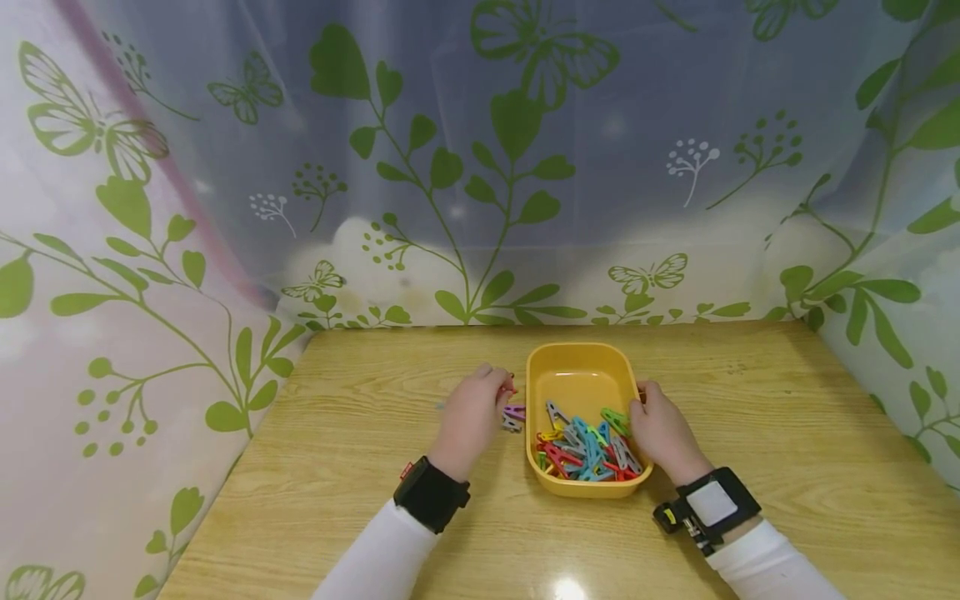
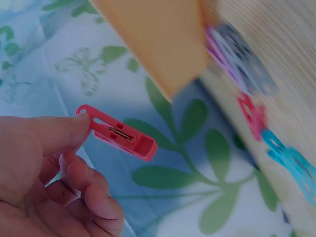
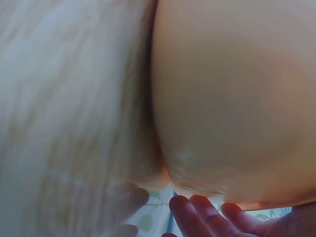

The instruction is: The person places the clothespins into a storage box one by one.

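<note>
My left hand (image 1: 468, 421) is just left of a yellow plastic basin (image 1: 581, 490). Between its thumb and forefinger it pinches a red clothespin (image 2: 121, 132) by one end. At the right wall of the basin, my right hand (image 1: 667, 433) grips the rim, thumb at the top edge and fingers (image 3: 190, 217) along the outside. Many-coloured clothespins (image 1: 592, 450) lie heaped in the basin's near half. On the wood beside its left wall are a purple clothespin (image 1: 514, 412) and a grey clothespin (image 1: 512, 425).
In the left wrist view, another red clothespin (image 2: 253, 116) and a blue clothespin (image 2: 292, 163) lie on the table in line with the purple and grey ones. The wooden table (image 1: 360, 500) ends at a leaf-patterned curtain (image 1: 480, 208) behind, with curtain at both sides too.
</note>
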Available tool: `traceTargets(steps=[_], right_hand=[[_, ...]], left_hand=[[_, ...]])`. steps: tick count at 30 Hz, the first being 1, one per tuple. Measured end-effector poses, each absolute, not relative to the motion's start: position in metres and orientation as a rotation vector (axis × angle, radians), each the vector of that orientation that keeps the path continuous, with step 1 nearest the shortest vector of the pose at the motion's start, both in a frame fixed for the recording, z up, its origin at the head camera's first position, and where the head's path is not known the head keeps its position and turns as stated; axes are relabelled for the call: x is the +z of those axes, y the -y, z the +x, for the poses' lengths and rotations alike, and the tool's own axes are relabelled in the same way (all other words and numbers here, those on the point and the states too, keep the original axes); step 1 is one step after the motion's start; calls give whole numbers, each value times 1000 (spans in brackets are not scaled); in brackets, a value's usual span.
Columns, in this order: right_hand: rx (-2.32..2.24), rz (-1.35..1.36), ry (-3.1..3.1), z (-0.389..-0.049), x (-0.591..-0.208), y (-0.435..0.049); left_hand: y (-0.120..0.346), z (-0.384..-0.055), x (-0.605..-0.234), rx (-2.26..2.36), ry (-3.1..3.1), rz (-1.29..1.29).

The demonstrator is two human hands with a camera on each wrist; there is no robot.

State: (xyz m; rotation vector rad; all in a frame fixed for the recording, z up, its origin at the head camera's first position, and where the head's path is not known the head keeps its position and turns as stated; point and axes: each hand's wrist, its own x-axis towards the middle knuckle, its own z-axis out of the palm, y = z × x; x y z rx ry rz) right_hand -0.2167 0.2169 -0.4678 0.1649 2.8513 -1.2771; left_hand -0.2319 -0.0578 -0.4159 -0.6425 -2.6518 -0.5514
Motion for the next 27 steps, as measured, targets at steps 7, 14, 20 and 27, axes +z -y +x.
traceTargets(steps=[7, 14, 20, 27], right_hand=[[-1280, 166, -2853, -217, -468, -217], [-1278, 169, -2853, -216, -465, -216], [-1271, 170, -2855, -215, -464, -216], [-1275, 164, -2855, -216, -466, -216]], left_hand=[[31, -211, -412, -527, 2656, -775], [16, -197, -419, -418, 2632, -878], [10, -194, -424, -402, 2645, -929], [9, -195, -430, -400, 2683, -944]])
